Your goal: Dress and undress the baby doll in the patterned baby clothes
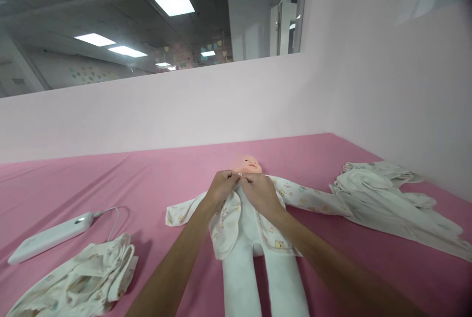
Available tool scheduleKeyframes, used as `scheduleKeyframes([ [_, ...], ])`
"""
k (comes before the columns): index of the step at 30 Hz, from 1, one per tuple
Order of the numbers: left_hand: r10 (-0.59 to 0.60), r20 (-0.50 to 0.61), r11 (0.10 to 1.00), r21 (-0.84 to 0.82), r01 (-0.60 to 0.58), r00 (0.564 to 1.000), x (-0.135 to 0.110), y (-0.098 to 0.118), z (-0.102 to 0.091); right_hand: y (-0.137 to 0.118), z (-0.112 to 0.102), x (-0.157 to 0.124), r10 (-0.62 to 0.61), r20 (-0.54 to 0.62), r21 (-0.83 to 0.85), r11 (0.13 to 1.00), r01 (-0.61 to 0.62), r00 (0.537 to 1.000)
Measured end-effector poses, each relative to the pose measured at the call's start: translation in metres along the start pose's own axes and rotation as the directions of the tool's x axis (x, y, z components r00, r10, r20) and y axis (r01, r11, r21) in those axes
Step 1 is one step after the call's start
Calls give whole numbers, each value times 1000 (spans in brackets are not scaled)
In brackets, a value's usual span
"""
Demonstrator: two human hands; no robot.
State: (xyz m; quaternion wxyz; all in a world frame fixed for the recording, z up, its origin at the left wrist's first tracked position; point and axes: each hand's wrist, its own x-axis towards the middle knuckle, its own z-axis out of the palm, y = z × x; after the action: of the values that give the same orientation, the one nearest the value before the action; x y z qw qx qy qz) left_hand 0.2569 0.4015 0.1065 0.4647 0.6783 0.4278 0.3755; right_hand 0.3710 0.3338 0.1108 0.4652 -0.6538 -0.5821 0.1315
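1. Position: patterned jacket lies open on the doll, on the pink surface; its neckline is directly under both hands
2. Grip: left hand and right hand each have fingertips pressed together, apparently pinching the jacket's white neck edge; any fastener there too small to tell
3. Axis: doll lies face up, head just beyond the grip, legs towards the person; sleeves spread crosswise to that line
4. Nearer hand: neither, both meet at the neckline; the front panels hang apart below, one to each side
5. Nearby: right-hand sleeve reaches the white cloth heap; overlap cannot be told
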Motion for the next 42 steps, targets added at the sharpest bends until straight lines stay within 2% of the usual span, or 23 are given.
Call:
scheduleKeyframes([
  [6,-10,15,1000,-4,10,1000,2,-4,2,2,-1,-4,-39,-38,-95,995,35,999],
  [12,-76,39,997,-9,76,996,1,-1,0,7,5,-4,-105,-23,-188,977,99,994],
  [16,-110,53,994,14,109,993,-1,4,-1,5,3,-4,-125,-6,-109,986,123,992],
  [21,-133,102,989,83,125,986,-12,22,-8,0,-12,-2,7,64,62,998,-11,998],
  [24,-117,149,970,228,81,982,-25,34,-14,-1,-24,0,11,136,12,1000,-13,991],
  [26,-89,133,910,414,27,987,-36,37,-16,-1,-31,1,-6,149,-148,989,28,989],
  [29,-13,43,681,732,-22,999,-51,36,-11,-4,-40,-1,-14,180,-399,913,85,984],
  [31,28,-24,530,848,6,999,-59,35,-6,-7,-46,-3,6,222,-490,865,107,975],
  [33,51,-72,472,881,40,996,-64,35,-3,-11,-52,-6,26,257,-538,834,120,966],
  [38,152,-70,579,814,-31,986,-65,33,0,-12,-60,-10,32,345,-596,779,193,938],
  [40,204,-71,606,792,-69,976,-63,29,1,-10,-60,-9,21,354,-579,790,201,935],
  [42,251,-58,609,785,-111,966,-61,24,4,-8,-59,-7,-7,307,-520,836,174,952],
])
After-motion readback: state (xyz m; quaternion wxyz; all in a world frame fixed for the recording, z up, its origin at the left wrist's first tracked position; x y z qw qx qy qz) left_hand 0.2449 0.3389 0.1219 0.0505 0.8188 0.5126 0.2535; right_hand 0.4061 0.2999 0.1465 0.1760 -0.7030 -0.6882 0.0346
